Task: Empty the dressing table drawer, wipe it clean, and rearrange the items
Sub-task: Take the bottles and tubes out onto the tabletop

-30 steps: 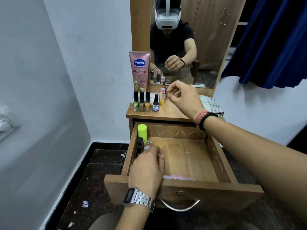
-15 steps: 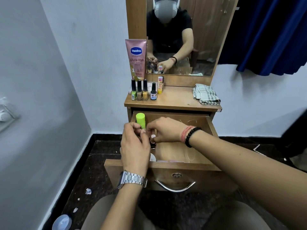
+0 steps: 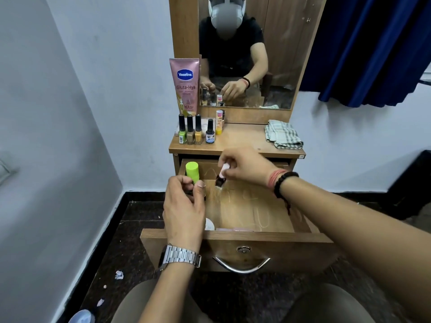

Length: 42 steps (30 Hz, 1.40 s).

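Note:
The wooden drawer (image 3: 251,238) of the dressing table stands pulled open in front of me. My right hand (image 3: 245,167) pinches a small dark bottle with a white cap (image 3: 221,177), tilted above the drawer's back left part. My left hand (image 3: 184,206) is curled round a dark bottle (image 3: 198,194) at the drawer's left side, which it mostly hides. A green-capped bottle (image 3: 192,171) stands upright in the back left corner, just beyond my left hand. A white round item (image 3: 210,225) and a flat pink item (image 3: 234,229) lie against the drawer's front wall.
On the table top (image 3: 242,141) stand three nail polish bottles (image 3: 190,132), a blue-labelled bottle (image 3: 210,132), a yellow tube (image 3: 218,122) and a pink Vaseline tube (image 3: 185,86). A folded checked cloth (image 3: 283,134) lies at its right. A mirror rises behind; a blue curtain (image 3: 373,50) hangs right.
My right hand came back from the table top into the drawer and now lifts the white-capped bottle. My left hand moved from the drawer's front to its left side.

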Each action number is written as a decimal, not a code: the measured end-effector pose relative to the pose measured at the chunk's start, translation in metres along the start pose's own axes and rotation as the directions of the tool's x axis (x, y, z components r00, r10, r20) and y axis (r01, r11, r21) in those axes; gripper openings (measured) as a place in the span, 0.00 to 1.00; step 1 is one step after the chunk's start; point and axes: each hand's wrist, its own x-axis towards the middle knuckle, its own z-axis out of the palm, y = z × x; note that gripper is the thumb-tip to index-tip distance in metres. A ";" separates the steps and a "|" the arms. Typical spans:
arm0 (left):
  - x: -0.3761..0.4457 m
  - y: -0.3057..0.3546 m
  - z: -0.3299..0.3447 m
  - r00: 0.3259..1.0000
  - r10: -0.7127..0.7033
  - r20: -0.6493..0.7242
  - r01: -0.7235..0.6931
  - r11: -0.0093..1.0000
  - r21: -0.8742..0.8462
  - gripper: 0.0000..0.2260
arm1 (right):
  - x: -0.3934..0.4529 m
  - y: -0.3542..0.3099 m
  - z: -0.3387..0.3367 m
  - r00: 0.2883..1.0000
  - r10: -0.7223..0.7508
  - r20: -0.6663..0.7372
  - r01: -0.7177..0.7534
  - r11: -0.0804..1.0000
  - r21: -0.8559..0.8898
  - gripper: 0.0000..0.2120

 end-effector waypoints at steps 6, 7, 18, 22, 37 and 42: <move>-0.001 0.002 -0.001 1.000 0.010 0.012 -0.010 1.000 0.014 0.09 | 0.025 0.011 -0.051 0.946 0.133 -0.294 -0.101 0.987 0.123 0.11; 0.000 0.002 0.000 1.000 0.010 0.011 -0.010 1.000 0.013 0.09 | 0.030 0.013 -0.054 0.932 0.153 -0.329 -0.112 0.984 0.140 0.11; 0.000 0.000 0.001 0.999 0.013 0.032 -0.013 1.000 -0.003 0.08 | 0.095 0.022 -0.044 0.906 0.243 -0.346 -0.211 0.969 0.128 0.12; 0.000 0.000 0.001 0.999 0.026 0.032 -0.026 1.000 0.000 0.07 | 0.107 0.020 -0.034 0.909 0.255 -0.329 -0.224 0.966 0.130 0.13; 0.002 0.000 -0.002 0.998 0.001 0.064 -0.002 1.000 0.012 0.04 | 0.107 0.018 -0.028 0.845 0.306 -0.439 -0.207 0.944 0.259 0.14; 0.005 0.000 -0.004 0.994 -0.031 0.107 0.030 0.999 0.011 0.05 | 0.077 0.003 -0.051 0.767 0.430 -0.476 -0.180 0.857 0.483 0.12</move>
